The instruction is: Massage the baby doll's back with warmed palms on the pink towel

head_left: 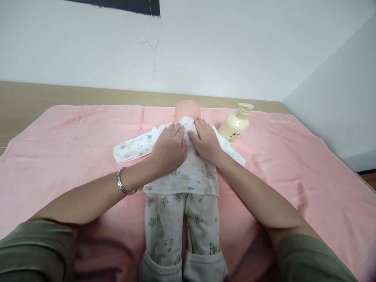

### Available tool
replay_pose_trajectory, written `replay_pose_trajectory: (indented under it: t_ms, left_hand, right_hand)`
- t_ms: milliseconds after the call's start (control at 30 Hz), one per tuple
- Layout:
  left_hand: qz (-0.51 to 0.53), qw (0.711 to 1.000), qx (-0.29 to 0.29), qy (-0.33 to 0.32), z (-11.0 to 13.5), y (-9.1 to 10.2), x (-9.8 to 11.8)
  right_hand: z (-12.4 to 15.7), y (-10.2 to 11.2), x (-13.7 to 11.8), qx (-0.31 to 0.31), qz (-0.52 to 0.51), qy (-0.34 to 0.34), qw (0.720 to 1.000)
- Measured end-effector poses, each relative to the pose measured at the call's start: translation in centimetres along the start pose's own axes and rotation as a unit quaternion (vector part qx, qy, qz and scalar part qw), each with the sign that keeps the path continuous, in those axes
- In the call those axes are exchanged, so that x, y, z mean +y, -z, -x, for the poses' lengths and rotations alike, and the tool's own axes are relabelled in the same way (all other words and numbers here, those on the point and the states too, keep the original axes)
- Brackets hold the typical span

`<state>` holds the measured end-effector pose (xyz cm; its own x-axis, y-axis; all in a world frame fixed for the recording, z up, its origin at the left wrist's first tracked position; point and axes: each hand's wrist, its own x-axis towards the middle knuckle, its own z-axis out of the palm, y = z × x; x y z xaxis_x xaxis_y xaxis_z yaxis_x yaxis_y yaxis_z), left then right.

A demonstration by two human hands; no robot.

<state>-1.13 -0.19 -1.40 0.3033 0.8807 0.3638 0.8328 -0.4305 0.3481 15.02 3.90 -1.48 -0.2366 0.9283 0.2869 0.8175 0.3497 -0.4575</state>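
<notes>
A baby doll lies on a pink blanket (pixel 96 156), its bald head (pixel 188 109) toward the wall. It wears a white printed top (pixel 188 181) and matching printed trousers (pixel 164 227) with folded cuffs at the feet. My left hand (pixel 170 149) rests flat on the left part of the chest, fingers stretched toward the collar. On the right part of the chest lies my right hand (pixel 205 143), its fingertips by the shoulder near the neck. Both hands press on the cloth and hold nothing. The doll's sleeves spread out to either side.
A pale yellow pump bottle (pixel 236 124) leans beside the doll's right-hand sleeve. Behind the blanket runs a wooden surface edge (pixel 73 94) against a white wall (pixel 220 51). A silver bangle (pixel 122 182) sits on my left wrist.
</notes>
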Motion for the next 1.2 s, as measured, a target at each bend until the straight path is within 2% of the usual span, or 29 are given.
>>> replay_pose_trajectory:
  t_ms: [100, 233, 333, 500, 833, 1200]
  left_hand:
    - [0.034, 0.999, -0.013, 0.027, -0.7, 0.5, -0.3]
    - [0.092, 0.991, -0.022, 0.095, -1.5, 0.9, -0.7]
    - [0.113, 0.987, -0.015, 0.111, -1.6, 0.8, -0.9]
    - [0.089, 0.991, -0.018, 0.097, -1.6, 0.6, -0.8]
    - [0.037, 0.998, 0.015, 0.04, -1.5, -0.3, -1.0]
    - [0.013, 1.0, 0.012, 0.025, -1.5, 0.2, -0.8]
  right_hand:
    - [0.3, -0.2, 0.0, 0.019, 0.002, 0.014, 1.0]
    - [0.4, -0.2, -0.1, 0.03, 0.007, 0.019, 0.999]
    - [0.4, -0.1, -0.1, 0.031, 0.01, 0.02, 0.999]
    - [0.4, -0.1, -0.2, 0.031, 0.015, 0.019, 0.999]
    - [0.5, 0.0, -0.2, 0.026, 0.03, 0.031, 0.999]
    - [0.4, 0.6, -0.4, -0.004, 0.063, 0.038, 0.997]
